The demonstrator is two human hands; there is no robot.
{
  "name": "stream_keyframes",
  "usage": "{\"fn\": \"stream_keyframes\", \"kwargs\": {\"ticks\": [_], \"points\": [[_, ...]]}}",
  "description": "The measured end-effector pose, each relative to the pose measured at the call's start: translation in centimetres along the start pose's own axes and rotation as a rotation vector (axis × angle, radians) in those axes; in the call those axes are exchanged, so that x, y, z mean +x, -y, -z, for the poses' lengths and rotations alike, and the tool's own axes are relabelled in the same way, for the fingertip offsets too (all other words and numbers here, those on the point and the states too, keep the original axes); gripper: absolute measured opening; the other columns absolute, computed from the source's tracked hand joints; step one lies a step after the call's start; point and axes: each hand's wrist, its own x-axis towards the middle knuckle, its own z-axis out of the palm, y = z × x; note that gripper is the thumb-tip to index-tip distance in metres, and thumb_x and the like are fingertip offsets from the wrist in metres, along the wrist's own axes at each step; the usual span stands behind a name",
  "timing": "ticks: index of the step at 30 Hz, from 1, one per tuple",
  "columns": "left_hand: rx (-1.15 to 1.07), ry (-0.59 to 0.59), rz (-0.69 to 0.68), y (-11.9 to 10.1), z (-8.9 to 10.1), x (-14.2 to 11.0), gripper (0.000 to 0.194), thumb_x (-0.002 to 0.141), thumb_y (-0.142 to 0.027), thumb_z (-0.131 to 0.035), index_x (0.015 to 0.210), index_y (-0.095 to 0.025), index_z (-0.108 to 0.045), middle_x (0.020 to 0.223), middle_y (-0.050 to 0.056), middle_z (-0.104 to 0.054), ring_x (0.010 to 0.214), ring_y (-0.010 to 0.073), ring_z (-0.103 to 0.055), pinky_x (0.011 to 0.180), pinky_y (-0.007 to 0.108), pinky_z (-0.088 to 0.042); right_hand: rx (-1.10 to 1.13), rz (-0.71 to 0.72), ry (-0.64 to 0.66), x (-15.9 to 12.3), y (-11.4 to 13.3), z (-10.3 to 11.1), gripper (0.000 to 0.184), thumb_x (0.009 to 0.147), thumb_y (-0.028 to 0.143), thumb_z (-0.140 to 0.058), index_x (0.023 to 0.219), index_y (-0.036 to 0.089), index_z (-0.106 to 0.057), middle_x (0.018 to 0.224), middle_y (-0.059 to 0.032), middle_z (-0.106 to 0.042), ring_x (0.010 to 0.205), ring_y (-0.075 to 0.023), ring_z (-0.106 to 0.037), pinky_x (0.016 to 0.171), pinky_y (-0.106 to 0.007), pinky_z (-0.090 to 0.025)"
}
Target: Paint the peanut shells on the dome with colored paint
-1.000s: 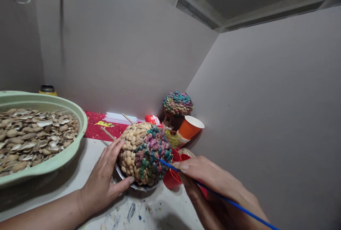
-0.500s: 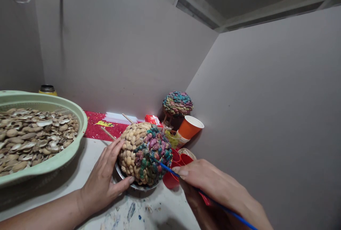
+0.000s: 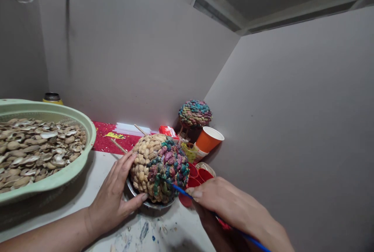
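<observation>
A ball covered in peanut shells (image 3: 143,168) sits in a metal bowl (image 3: 159,206). Its left part is bare tan shell, while the right part is painted green, teal and purple. My left hand (image 3: 112,193) grips the ball's left side, fingers above and thumb at the lower front. Between the fingers of my right hand (image 3: 230,205) is a thin blue paintbrush (image 3: 181,190), its tip against the painted shells at the lower right. Just behind that hand stand red cups (image 3: 204,175), partly hidden. Two wooden sticks (image 3: 118,145) jut out behind the ball.
At left stands a green basket (image 3: 90,135) of peanut shells. Toward the corner are a painted shell ball on a stand (image 3: 195,113), an orange paper cup (image 3: 206,141) and a red box (image 3: 168,131). White sticks (image 3: 131,128) lie on red cloth (image 3: 101,143). Walls enclose the table.
My right hand and the paintbrush have shifted slightly left and down, the brush tip now lower on the painted shells. My left hand and the ball have stayed in place.
</observation>
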Motion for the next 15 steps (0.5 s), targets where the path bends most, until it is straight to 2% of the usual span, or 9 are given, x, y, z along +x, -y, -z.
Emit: {"fn": "stream_keyframes", "kwargs": {"ticks": [8, 13, 15], "points": [[0.003, 0.002, -0.007, -0.07, 0.13, 0.14, 0.083, 0.094, -0.043, -0.062, 0.162, -0.026, -0.018, 0.159, 0.016, -0.046, 0.148, 0.033, -0.043, 0.116, 0.057, -0.047, -0.032, 0.078, 0.013, -0.52, -0.09, -0.33, 0.03, 0.091, 0.0, -0.06, 0.113, 0.02, -0.067, 0.095, -0.0062, -0.082, 0.081, -0.0206, -0.08, 0.078, -0.029, -0.067], [0.01, -0.008, -0.013, -0.07, 0.14, 0.2, 0.084, 0.094, -0.043, -0.063, 0.162, -0.025, -0.018, 0.158, 0.017, -0.047, 0.147, 0.0339, -0.044, 0.114, 0.057, -0.049, 0.047, -0.004, 0.003, 0.26, 0.41, 0.06, 0.029, 0.09, 0.004, -0.065, 0.11, 0.025, -0.071, 0.09, -0.003, -0.083, 0.076, -0.0205, -0.08, 0.075, -0.029, -0.067], [0.005, -0.014, -0.006, 0.04, -0.01, 0.05, 0.083, 0.094, -0.043, -0.062, 0.162, -0.026, -0.018, 0.159, 0.016, -0.046, 0.147, 0.034, -0.044, 0.114, 0.057, -0.048, 0.082, -0.062, -0.082, 0.36, 0.56, 0.21, 0.025, 0.089, 0.006, -0.068, 0.104, 0.025, -0.074, 0.088, -0.003, -0.083, 0.075, -0.0208, -0.08, 0.073, -0.029, -0.067]]}}
